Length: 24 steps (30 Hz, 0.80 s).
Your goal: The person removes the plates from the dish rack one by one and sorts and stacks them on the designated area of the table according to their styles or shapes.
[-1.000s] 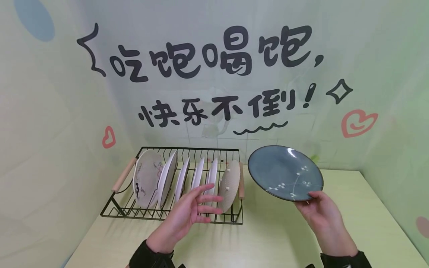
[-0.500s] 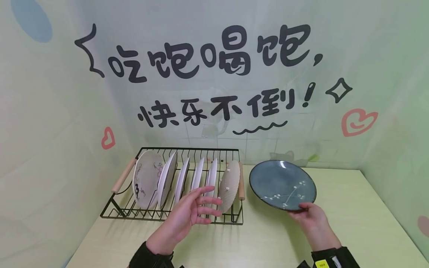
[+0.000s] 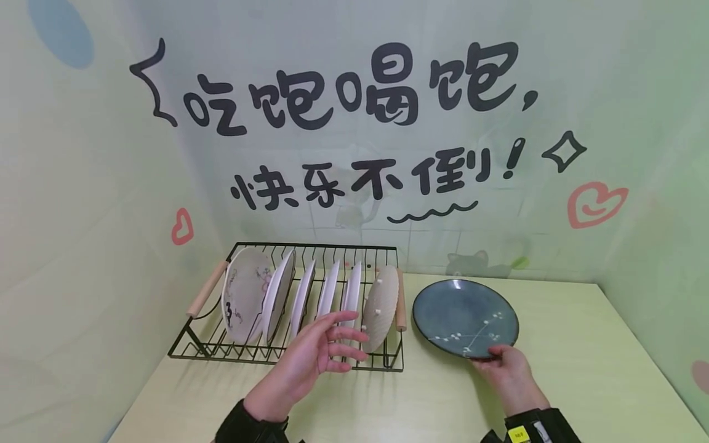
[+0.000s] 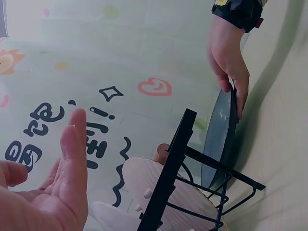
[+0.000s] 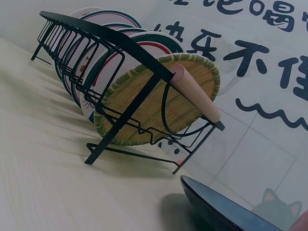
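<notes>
A round blue-grey plate [image 3: 462, 314] with a white blossom sprig is held low over the table, right of the rack. My right hand [image 3: 509, 374] grips its near rim, thumb on top and fingers underneath. In the right wrist view the plate [image 5: 221, 207] hangs close above its shadow; whether it touches the table I cannot tell. My left hand [image 3: 310, 360] holds nothing, its fingers apart in front of the rack's right half. The black wire dish rack [image 3: 249, 361] bears several white plates [image 3: 278, 295] on edge and a woven bamboo disc [image 5: 156, 103] at its right end.
Wooden handles [image 3: 207, 289] flank the rack's two ends. The pale table [image 3: 581, 369] runs right up to a printed backdrop [image 3: 354, 141] with black lettering, which also rises at both sides.
My right hand has lowered the blue plate and drawn it slightly left and nearer. The left hand and the rack stay as they were.
</notes>
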### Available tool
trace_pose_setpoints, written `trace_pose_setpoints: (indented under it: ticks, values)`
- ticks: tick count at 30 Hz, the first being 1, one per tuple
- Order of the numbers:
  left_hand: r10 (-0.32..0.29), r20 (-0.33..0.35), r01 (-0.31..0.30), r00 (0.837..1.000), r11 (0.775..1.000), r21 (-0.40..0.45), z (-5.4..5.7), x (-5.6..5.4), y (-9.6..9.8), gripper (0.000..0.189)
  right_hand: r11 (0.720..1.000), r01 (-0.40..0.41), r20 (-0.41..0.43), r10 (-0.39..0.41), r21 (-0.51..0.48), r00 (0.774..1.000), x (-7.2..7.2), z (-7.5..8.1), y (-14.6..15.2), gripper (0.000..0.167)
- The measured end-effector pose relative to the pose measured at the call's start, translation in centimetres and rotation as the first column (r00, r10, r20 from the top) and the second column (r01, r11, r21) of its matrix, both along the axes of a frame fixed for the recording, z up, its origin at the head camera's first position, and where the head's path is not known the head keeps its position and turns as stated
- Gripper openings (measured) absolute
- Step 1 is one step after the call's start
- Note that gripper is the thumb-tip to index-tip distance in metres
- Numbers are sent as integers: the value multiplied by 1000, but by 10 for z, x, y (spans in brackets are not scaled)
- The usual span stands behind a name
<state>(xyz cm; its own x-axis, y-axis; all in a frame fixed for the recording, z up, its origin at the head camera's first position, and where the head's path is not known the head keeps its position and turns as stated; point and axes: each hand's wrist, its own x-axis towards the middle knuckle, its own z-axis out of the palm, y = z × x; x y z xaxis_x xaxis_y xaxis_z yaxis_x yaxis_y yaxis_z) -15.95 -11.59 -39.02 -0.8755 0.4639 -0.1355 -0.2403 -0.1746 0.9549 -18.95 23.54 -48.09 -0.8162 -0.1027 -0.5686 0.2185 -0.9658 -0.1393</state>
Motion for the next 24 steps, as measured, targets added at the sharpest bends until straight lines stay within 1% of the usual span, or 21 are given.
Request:
trace_pose_setpoints:
  ticks: [3,6,8,11,15,24]
  values:
    - [-3,-2,3,1000,1000,5,0,1,0,52,999,7,24,-8,35,1000,-3,-5,-1,67]
    - [-6,-7,6,1000,1000,2,1,1,-1,53,999,13,32,-14,40,999,-4,-5,-3,68]
    - [-8,-10,8,1000,1000,-1,1,1,0,53,999,15,27,-16,35,1000,-5,-5,-4,68]
    - [-14,-15,14,1000,1000,-5,1,0,1,53,1000,19,-1,-19,-9,1000,-6,-4,-6,68]
    - [-18,-6,18,1000,1000,-3,0,1,1,52,1000,17,-19,-18,-22,1000,-7,-3,-9,67]
    - [-25,0,25,1000,1000,1,-2,1,1,52,999,1,-14,0,36,1000,-9,-6,-7,68]
